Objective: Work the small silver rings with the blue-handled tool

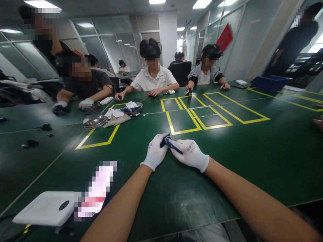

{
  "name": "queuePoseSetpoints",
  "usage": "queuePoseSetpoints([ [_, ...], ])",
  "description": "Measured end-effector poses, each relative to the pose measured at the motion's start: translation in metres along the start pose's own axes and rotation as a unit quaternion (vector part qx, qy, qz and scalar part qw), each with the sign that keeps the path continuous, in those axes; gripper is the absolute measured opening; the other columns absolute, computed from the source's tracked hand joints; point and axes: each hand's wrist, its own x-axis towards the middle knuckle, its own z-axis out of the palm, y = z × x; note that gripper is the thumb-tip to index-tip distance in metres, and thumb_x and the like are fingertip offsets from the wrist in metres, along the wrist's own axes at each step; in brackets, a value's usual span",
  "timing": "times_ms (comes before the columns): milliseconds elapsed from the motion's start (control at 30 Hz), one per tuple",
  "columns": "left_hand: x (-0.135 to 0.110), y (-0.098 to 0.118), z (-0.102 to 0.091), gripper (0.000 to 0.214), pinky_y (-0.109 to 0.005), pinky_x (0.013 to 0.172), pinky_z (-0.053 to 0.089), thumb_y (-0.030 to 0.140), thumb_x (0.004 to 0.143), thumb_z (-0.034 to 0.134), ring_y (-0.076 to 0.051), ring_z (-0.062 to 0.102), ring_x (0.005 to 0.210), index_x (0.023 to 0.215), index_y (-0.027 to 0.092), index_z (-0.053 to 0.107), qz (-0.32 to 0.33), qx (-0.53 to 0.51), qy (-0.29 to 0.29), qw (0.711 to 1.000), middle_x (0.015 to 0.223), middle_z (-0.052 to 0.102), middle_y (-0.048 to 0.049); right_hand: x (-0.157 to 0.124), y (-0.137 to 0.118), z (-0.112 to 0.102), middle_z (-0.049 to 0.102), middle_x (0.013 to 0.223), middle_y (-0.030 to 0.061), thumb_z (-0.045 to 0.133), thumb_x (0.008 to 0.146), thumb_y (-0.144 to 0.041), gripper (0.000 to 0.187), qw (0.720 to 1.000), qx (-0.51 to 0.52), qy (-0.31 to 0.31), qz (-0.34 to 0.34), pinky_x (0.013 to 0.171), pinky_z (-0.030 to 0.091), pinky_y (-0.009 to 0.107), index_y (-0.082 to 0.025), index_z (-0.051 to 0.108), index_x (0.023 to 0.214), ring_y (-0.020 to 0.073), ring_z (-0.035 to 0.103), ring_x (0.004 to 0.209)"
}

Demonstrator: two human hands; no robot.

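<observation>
Head view shows one green surface [252, 161] filling the scene, with at least five yellow tape outlines [185, 121] marked across its middle, probably to set off separate work spots. Three co-workers [153, 79] sit along the far edge, and more people are behind them. One blue bin [270, 83] stands far right, out of everyone's way. One white flat device [45, 208] lies near left, beside a blurred patch I cannot read. Two metal dishes [95, 121] sit left of the outlines, the farther one holding rags, likely to keep loose bits together. Both of the person's hands wear white gloves and meet at the near centre, with the forearms low over the surface, seemingly for steadiness. The left hand [155, 153] is closed around one small dark part [166, 140], apparently to keep it from turning. The right hand [190, 154] grips one blue tool [175, 147] pen-fashion, with its tip set against that part.
</observation>
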Motion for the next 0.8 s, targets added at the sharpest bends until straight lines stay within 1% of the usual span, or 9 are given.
queuePoseSetpoints([
  [100, 0.0, 0.001, 0.001, 0.038, -0.039, 0.106, 0.052, 0.014, 0.087, 0.066, -0.022, 0.066, 0.117, 0.124, 0.019, 0.067, 0.015, 0.002, -0.008, 1.0, 0.122, 0.07, -0.0077, -0.001, -0.002, -0.011, 0.071, 0.089, 0.0071, 0.054, 0.101, -0.03, 0.029, 0.998, 0.057, -0.026, 0.015, 0.071, 0.045, 0.028, -0.015, 0.068, 0.121, 0.0175, 0.065, 0.078],
  [233, 0.002, 0.002, 0.002, 0.035, -0.039, 0.105, 0.053, 0.018, 0.089, 0.067, -0.022, 0.067, 0.115, 0.124, 0.019, 0.067, 0.028, 0.003, -0.018, 0.999, 0.12, 0.07, -0.0077, -0.001, 0.001, -0.02, 0.073, 0.095, 0.0066, 0.058, 0.099, -0.029, 0.027, 0.993, 0.102, -0.049, 0.028, 0.076, 0.047, 0.029, -0.017, 0.067, 0.122, 0.0182, 0.067, 0.083],
  [500, 0.003, 0.002, 0.003, 0.036, -0.041, 0.106, 0.052, 0.022, 0.089, 0.068, -0.023, 0.066, 0.116, 0.125, 0.019, 0.066, 0.013, 0.002, -0.023, 1.0, 0.122, 0.07, -0.0081, -0.001, 0.005, -0.02, 0.074, 0.097, 0.0066, 0.058, 0.099, -0.028, 0.022, 0.991, 0.121, -0.05, 0.03, 0.079, 0.048, 0.029, -0.018, 0.069, 0.114, 0.0186, 0.067, 0.085],
  [633, 0.003, 0.004, 0.002, 0.036, -0.041, 0.105, 0.053, 0.025, 0.09, 0.067, -0.024, 0.067, 0.116, 0.126, 0.02, 0.066, 0.011, 0.009, -0.029, 0.999, 0.123, 0.07, -0.0083, -0.001, 0.006, -0.022, 0.074, 0.098, 0.007, 0.056, 0.1, -0.027, 0.021, 0.989, 0.13, -0.058, 0.036, 0.079, 0.048, 0.028, -0.018, 0.069, 0.113, 0.018, 0.067, 0.084],
  [800, 0.004, 0.004, 0.001, 0.038, -0.041, 0.106, 0.052, 0.025, 0.089, 0.068, -0.024, 0.066, 0.117, 0.127, 0.02, 0.066, 0.006, 0.012, -0.027, 1.0, 0.124, 0.07, -0.0078, 0.001, 0.005, -0.022, 0.074, 0.096, 0.0063, 0.058, 0.098, -0.027, 0.021, 0.99, 0.121, -0.059, 0.04, 0.077, 0.047, 0.028, -0.018, 0.069, 0.115, 0.0178, 0.066, 0.083],
])
